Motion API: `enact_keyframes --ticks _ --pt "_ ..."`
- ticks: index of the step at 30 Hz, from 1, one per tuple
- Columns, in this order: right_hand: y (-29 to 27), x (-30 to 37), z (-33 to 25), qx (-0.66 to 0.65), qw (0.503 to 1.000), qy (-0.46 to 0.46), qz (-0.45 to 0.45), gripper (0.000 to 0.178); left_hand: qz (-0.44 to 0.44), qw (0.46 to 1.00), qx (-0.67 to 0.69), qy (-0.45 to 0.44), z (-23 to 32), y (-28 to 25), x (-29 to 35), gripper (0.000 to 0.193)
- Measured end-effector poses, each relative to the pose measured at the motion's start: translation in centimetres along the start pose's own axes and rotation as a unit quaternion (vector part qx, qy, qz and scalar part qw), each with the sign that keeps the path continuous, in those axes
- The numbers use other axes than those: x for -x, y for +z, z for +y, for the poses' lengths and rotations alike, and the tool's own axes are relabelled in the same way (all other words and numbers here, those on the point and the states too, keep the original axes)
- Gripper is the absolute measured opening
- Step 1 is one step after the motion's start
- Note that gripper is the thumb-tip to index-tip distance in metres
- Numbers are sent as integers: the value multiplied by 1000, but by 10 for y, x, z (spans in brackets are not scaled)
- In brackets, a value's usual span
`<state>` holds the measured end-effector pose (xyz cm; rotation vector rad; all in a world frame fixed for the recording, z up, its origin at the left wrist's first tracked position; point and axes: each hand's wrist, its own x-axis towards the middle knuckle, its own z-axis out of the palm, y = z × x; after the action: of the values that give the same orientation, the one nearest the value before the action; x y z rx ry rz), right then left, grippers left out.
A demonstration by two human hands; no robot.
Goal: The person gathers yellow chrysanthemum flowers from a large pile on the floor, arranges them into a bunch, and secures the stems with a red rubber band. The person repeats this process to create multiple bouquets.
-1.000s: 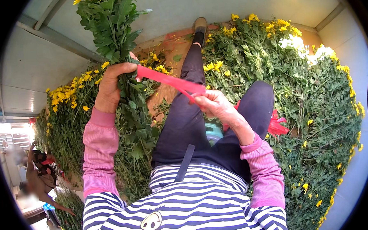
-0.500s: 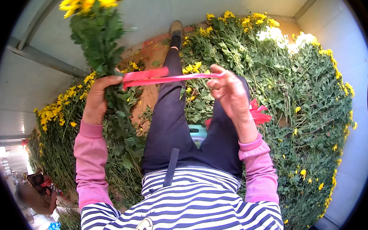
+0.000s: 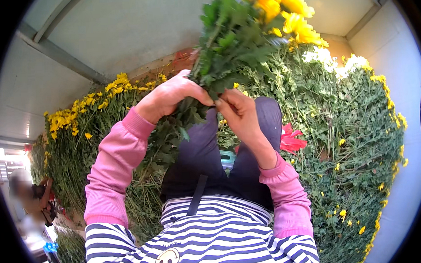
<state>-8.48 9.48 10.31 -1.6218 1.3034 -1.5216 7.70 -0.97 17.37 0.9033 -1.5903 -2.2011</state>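
Note:
A bunch of yellow chrysanthemums (image 3: 230,50) leans to the upper right in front of me, its flower heads out ahead and its leafy stems running back between my knees. My left hand (image 3: 171,95) is closed round the stems. Close against it, my right hand (image 3: 240,113) pinches at the stems, with its thumb near the left thumb. What the right fingertips hold is hidden, and the pink ribbon does not show.
Heaps of cut yellow chrysanthemums (image 3: 98,131) lie to my left and more cut stems (image 3: 344,172) to my right. White flowers (image 3: 322,58) catch bright light. Beside my right thigh are red ribbons (image 3: 291,138). A turquoise object (image 3: 227,159) sits between my legs. Another person (image 3: 35,195) is at far left.
My left hand has brought the bunch rightward and tilted it. My right hand has come in to meet it. The pink ribbon, stretched between my hands before, is out of sight.

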Motion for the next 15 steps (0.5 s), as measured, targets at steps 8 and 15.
enact_keyframes --ticks 8,15 --pt "-41 28 -46 57 996 -66 -2 6 -17 973 -228 11 -54 7 -12 47" --pt "-30 6 -54 61 985 -142 -74 6 100 899 -416 93 -179 47 -29 35"
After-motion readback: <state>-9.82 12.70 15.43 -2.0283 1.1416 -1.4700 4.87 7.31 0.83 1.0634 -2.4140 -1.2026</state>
